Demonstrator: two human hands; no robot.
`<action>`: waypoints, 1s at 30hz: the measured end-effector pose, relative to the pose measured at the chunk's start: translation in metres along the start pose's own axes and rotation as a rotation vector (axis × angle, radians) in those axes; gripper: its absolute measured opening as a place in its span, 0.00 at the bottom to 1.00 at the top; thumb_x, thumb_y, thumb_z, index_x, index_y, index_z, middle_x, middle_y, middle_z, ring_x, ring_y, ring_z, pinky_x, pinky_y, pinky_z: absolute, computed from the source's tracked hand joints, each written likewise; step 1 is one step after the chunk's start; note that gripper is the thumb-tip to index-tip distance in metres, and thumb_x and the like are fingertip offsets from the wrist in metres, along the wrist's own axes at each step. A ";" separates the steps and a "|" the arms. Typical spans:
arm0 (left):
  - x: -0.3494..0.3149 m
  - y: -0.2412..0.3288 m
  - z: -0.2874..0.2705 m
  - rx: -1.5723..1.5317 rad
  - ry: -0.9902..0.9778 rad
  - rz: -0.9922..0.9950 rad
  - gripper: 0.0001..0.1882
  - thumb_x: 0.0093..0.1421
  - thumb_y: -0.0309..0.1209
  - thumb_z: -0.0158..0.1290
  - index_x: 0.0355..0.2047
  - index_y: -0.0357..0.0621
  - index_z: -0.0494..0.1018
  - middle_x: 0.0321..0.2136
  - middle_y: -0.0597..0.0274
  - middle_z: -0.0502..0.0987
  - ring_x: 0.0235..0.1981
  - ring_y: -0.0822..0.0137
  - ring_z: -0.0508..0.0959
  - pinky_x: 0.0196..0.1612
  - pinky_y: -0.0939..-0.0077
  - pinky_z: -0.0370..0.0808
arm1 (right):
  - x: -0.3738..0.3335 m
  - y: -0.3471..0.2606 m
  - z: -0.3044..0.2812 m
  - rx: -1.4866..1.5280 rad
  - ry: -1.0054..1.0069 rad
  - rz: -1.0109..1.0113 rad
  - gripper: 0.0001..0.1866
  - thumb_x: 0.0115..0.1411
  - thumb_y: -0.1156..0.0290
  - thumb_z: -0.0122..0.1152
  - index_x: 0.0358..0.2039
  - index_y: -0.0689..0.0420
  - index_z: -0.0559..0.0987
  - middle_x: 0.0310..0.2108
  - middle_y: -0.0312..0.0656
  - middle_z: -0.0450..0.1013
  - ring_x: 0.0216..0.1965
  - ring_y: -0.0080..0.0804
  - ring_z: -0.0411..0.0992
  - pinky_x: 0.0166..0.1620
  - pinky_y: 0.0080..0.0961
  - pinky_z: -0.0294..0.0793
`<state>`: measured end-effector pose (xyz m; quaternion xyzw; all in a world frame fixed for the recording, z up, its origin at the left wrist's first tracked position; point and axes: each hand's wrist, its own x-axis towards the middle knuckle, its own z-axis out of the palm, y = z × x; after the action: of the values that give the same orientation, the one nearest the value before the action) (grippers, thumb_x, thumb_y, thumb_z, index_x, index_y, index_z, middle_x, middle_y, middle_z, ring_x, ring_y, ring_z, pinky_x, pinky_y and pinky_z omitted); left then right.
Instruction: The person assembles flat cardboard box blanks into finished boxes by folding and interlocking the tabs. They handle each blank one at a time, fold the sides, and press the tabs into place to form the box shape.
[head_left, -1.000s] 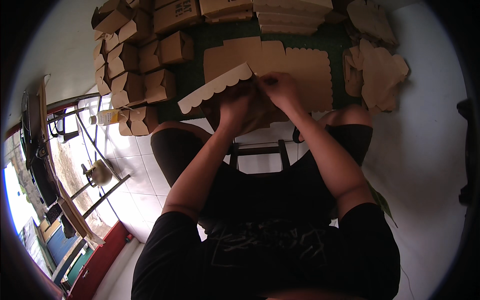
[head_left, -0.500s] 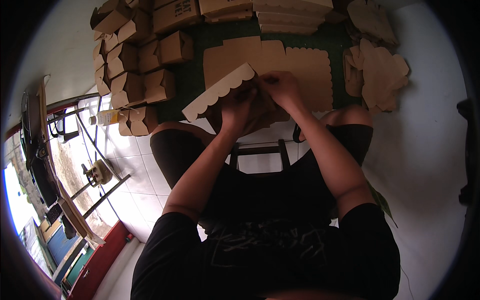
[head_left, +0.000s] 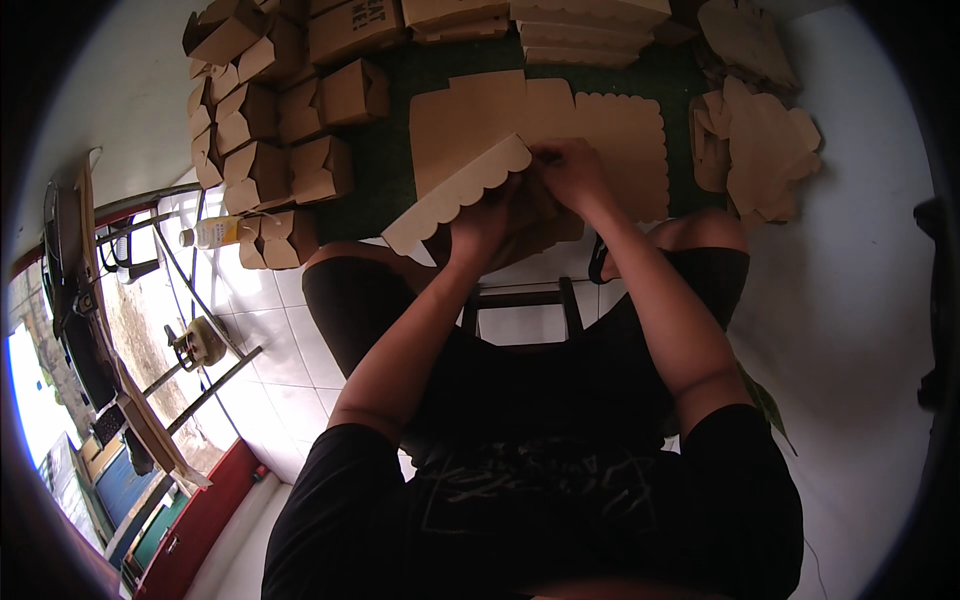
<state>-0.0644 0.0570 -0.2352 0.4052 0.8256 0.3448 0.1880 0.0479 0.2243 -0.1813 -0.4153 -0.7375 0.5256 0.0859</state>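
A partly folded brown cardboard box (head_left: 460, 196) is in front of me, its pale scalloped flap slanting up to the right. My left hand (head_left: 482, 226) is closed on the box under that flap, its fingertips in shadow. My right hand (head_left: 577, 178) has its fingers bent in a pinch on the box's upper right edge, beside the end of the flap. Flat brown cardboard blanks (head_left: 625, 150) with scalloped edges lie beneath and behind the box.
Several folded small boxes (head_left: 252, 176) stand at the left, near a plastic bottle (head_left: 212, 234). Tray-like cardboard stacks (head_left: 585, 40) lie at the back on a green surface (head_left: 395, 150). More cardboard pieces (head_left: 765, 150) are at the right. A dark stool frame (head_left: 522, 298) stands between my legs.
The scalloped flap has shifted a little right and down, together with my left hand. My right hand stays at the box's edge, its fingers bent slightly differently.
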 end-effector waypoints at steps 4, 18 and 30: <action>-0.010 -0.022 0.010 0.638 0.001 0.318 0.21 0.76 0.41 0.61 0.63 0.46 0.79 0.54 0.51 0.84 0.57 0.49 0.85 0.59 0.53 0.81 | 0.003 -0.002 0.001 -0.028 -0.018 0.002 0.18 0.70 0.57 0.71 0.48 0.57 0.93 0.46 0.50 0.90 0.51 0.45 0.89 0.57 0.40 0.86; -0.012 -0.035 0.024 0.937 0.118 0.452 0.19 0.73 0.35 0.57 0.63 0.51 0.76 0.48 0.55 0.83 0.47 0.51 0.87 0.47 0.51 0.83 | 0.009 0.011 -0.007 0.071 -0.091 0.053 0.18 0.65 0.57 0.75 0.48 0.57 0.93 0.45 0.48 0.90 0.47 0.39 0.90 0.54 0.35 0.86; -0.004 -0.006 0.014 0.774 0.130 0.393 0.22 0.76 0.35 0.53 0.69 0.57 0.73 0.49 0.57 0.83 0.44 0.53 0.87 0.43 0.54 0.84 | 0.016 0.016 -0.015 0.183 -0.177 0.144 0.18 0.66 0.59 0.75 0.51 0.58 0.93 0.46 0.45 0.91 0.47 0.34 0.89 0.53 0.33 0.86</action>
<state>-0.0572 0.0574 -0.2495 0.5726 0.8113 0.0641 -0.0992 0.0547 0.2477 -0.1929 -0.4094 -0.6595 0.6301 0.0200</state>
